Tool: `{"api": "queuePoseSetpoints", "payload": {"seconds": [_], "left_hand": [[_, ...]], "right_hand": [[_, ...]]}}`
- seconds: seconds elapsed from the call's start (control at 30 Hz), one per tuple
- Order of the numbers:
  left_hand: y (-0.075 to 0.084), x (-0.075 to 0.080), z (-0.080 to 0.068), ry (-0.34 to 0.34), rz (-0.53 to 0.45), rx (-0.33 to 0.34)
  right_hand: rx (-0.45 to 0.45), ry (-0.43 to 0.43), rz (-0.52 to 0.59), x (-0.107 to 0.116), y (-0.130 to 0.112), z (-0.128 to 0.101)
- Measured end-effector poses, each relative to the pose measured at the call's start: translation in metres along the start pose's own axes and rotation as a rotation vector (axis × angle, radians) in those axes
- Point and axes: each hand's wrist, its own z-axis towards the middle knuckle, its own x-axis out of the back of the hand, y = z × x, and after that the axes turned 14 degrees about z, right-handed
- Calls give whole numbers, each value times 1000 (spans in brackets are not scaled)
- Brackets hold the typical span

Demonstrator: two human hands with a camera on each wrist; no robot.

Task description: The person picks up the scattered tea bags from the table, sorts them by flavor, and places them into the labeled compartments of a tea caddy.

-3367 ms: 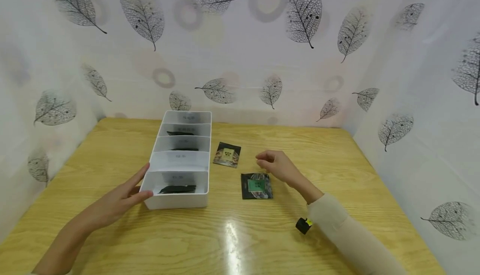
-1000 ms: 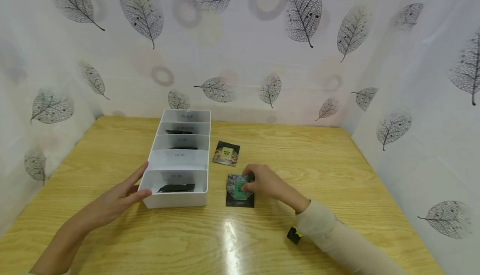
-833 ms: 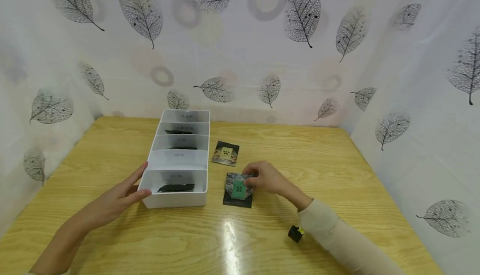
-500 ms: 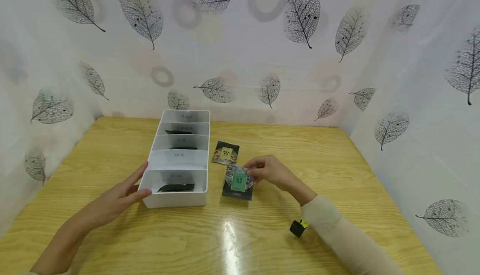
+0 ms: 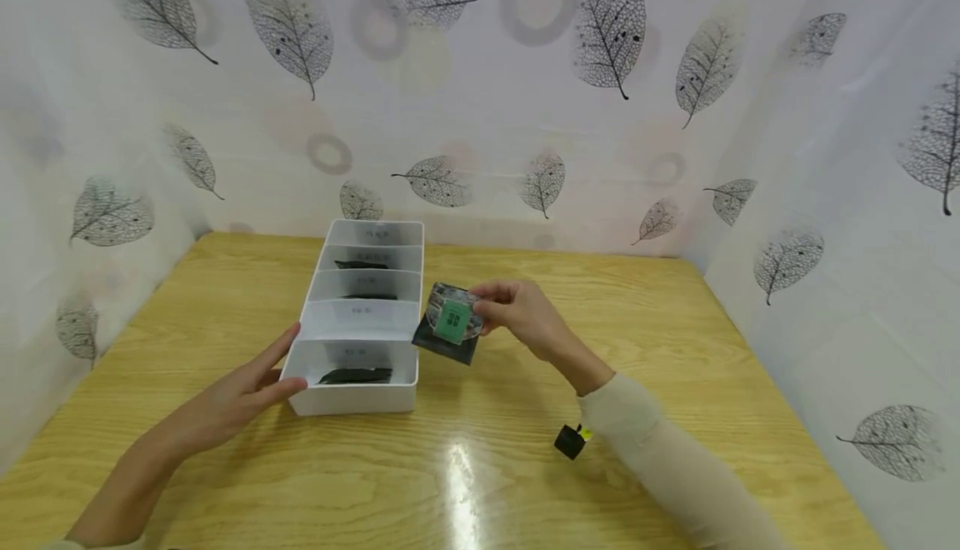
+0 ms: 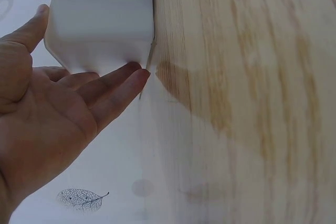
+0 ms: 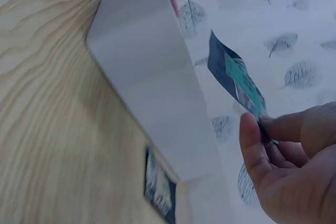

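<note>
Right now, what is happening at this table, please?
A person's right hand pinches a dark packet with a green label and holds it in the air beside a white divided tray. The left hand rests with straight fingers against the tray's near corner. Another packet lies on the wooden table beside the tray.

A wooden table (image 5: 675, 350) stands before leaf-patterned white walls (image 5: 525, 117); another dark packet (image 7: 160, 192) lies flat.
</note>
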Motion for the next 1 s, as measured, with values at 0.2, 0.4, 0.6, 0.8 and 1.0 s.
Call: {"api": "queuePoseSetpoints", "payload": {"seconds": [0.2, 0.4, 0.6, 0.8, 1.0], "left_hand": [[0, -1, 2, -1, -9, -4], [2, -1, 3, -6, 4, -6], [2, -1, 2, 3, 2, -15], [1, -1, 1, 4, -29, -20], [-1, -2, 1, 3, -83, -31]], "right_hand": [[347, 86, -116, -37, -15, 20], [695, 138, -407, -67, -14, 35], [799, 12, -547, -90, -5, 31], [839, -101, -621, -102, 2, 17], [903, -226, -666, -105, 5, 10]]}}
